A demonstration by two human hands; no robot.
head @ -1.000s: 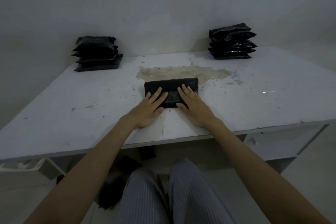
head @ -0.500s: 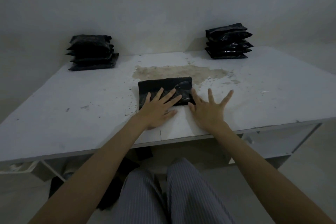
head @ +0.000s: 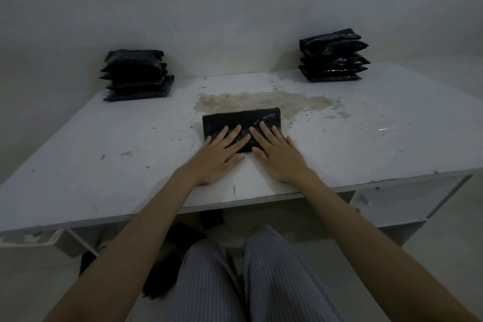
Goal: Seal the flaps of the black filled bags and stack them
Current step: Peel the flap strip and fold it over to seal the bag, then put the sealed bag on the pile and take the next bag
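Item: black filled bag (head: 241,123), lying flat at the centre of the white bench (head: 392,144), near edge toward me, just this side of a brown stain (head: 261,100).

Left hand (head: 222,150): fingers straight and spread, pressing down on the bag's near half. Right hand (head: 277,150): half a second ago it was off the bag, splayed on the bench to its right; it is now back on the bag, fingers straight and flat beside the left ones. Neither hand grips anything.

Reading: I take this as another pressing pass along the flap, so sealing is in its last strokes. The flap seam itself is too dark to make out, so I cannot confirm it is shut.

Far left: left stack (head: 136,76) of black bags against the wall. Far right: right stack (head: 333,56), glossier, well apart. This bag likely joins one of them next.

Below the bench: my striped trousers (head: 261,277) and dark shapes on the floor, unidentified.
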